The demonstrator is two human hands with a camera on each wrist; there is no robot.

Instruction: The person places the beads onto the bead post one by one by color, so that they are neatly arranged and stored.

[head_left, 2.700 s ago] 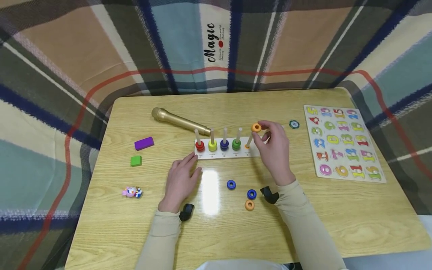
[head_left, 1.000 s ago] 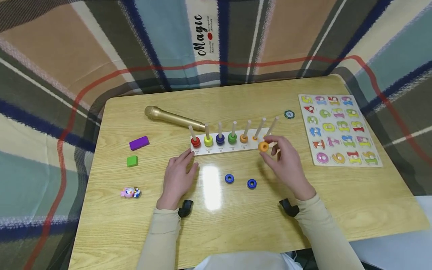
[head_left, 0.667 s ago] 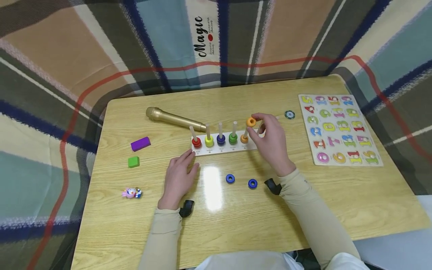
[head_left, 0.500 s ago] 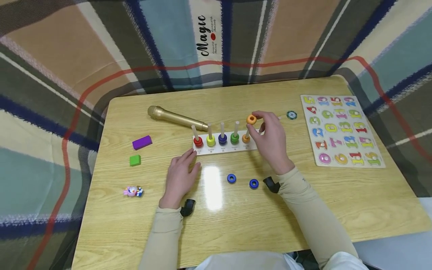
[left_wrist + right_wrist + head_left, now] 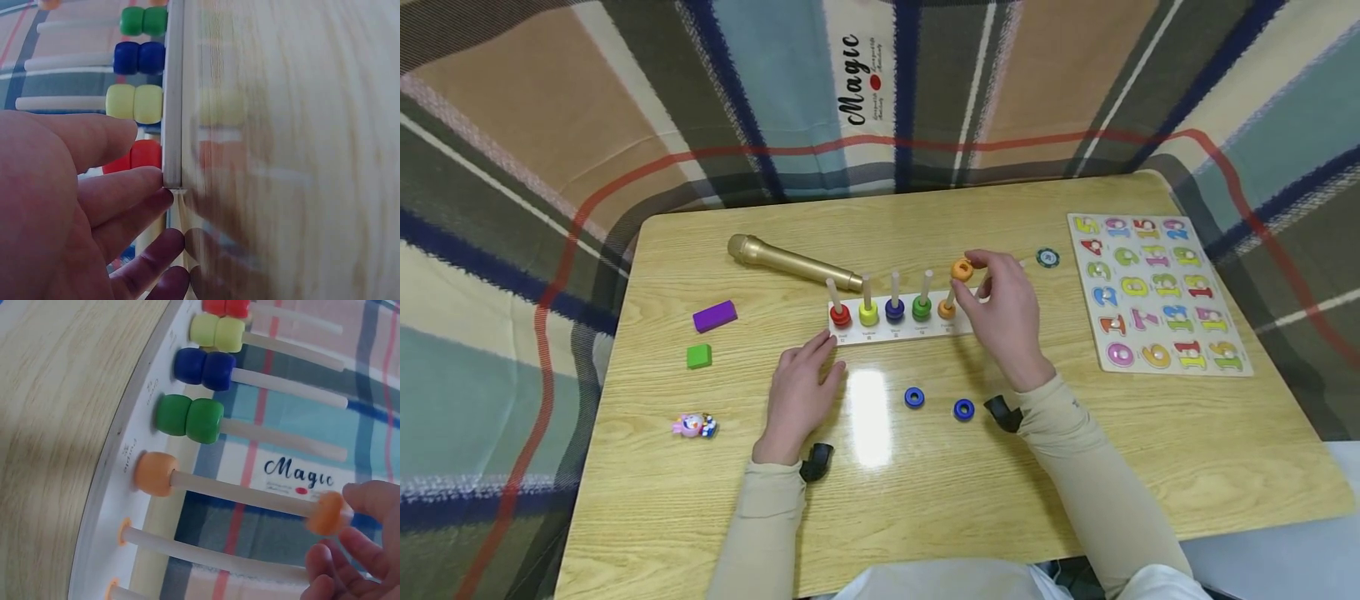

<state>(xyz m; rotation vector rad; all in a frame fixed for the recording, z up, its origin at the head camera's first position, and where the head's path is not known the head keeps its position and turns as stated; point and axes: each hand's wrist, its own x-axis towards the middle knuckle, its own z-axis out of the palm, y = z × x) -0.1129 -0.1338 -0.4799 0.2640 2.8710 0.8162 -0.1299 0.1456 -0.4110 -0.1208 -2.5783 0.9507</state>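
Observation:
A white peg board [image 5: 891,335] with upright pegs stands mid-table. Red, yellow, blue and green rings sit two to a peg on its first pegs. One orange ring [image 5: 156,474] is at the base of the fifth peg. Between thumb and fingertips, my right hand [image 5: 1006,317] pinches another orange ring [image 5: 962,269], which is at that peg's tip and blurred in the right wrist view. My left hand [image 5: 797,400] rests at the board's left end, fingers extended, fingertips touching its edge near the red rings [image 5: 142,154]. The right hand hides the board's right end in the head view.
Two blue rings [image 5: 913,397] lie in front of the board. Behind it is a gold microphone [image 5: 793,265]. A purple block [image 5: 715,316], green block [image 5: 699,356] and small figurine [image 5: 694,425] lie left. A round chip [image 5: 1047,257] and number puzzle board [image 5: 1138,367] are right.
The fifth peg has gained an orange ring. My right hand has picked up the second orange ring from the table and brought it up to the peg's tip. The left hand has stayed put.

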